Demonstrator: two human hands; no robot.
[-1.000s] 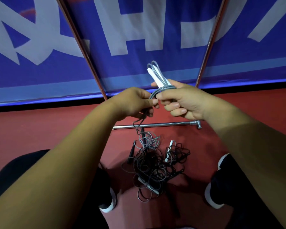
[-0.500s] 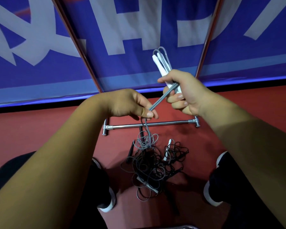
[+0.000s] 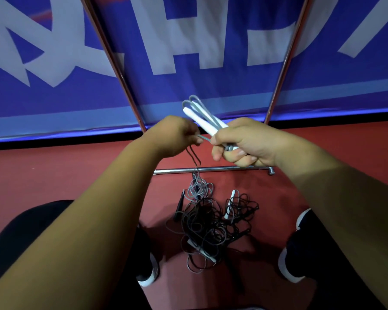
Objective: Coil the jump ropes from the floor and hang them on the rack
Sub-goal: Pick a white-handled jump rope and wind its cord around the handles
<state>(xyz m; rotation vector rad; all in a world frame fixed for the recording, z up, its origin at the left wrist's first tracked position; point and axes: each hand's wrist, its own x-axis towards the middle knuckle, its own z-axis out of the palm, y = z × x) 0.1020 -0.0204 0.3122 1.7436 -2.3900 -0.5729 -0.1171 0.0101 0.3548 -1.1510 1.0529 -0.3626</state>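
Note:
My right hand grips the two white handles of a grey jump rope together with a few folded loops of its cord, which stick up past the handles. My left hand pinches the same grey cord just left of the right hand. From there the cord hangs down to a tangled pile of grey and black jump ropes on the red floor between my feet. The rack's metal base bar lies just beyond the pile, and its two slanted poles rise on either side.
A blue banner with white letters stands behind the rack. My shoes and dark trouser legs flank the pile. More white and black handles lie in the tangle.
My left hand has risen from below the right hand to level with it and close beside it, taking the cord up. The right hand has tilted the handles leftward.

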